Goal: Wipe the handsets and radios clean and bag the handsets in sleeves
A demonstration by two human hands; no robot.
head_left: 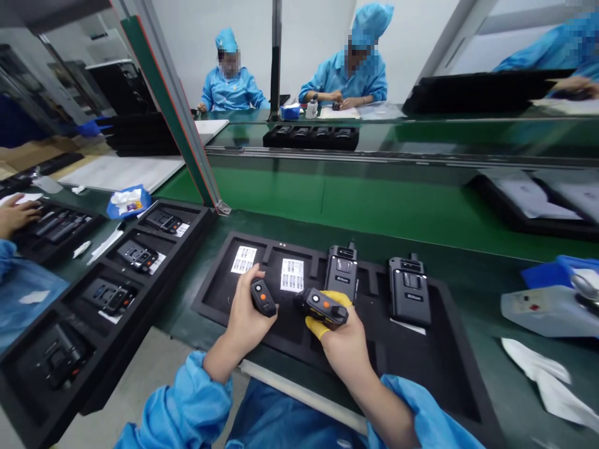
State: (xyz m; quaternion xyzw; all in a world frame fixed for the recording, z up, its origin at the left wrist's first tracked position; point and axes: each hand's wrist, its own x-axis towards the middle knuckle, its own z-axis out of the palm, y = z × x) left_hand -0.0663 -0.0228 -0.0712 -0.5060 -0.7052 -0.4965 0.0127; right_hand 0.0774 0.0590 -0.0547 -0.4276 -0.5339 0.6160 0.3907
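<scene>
My left hand (247, 315) is wrapped round a black two-way radio (262, 297), whose end with a white and an orange button faces up. In my right hand (347, 340), with yellow covers on some fingers, is another black radio (322, 307), tilted, its white and orange buttons showing. Both hands hover over a black foam tray (215, 293). Two radios marked "Riton" lie in it, one near radio (343, 268) just behind my right hand and one farther right radio (410, 290). Label sheets (292, 275) lie in the left compartments.
At left, a second foam tray (183, 259) holds several radios with labels; a co-worker's hand (19, 215) reaches in beyond it. To the right are a plastic bottle (547, 310) and white cloth (543, 374). A green conveyor belt (299, 193) runs behind, with co-workers across it.
</scene>
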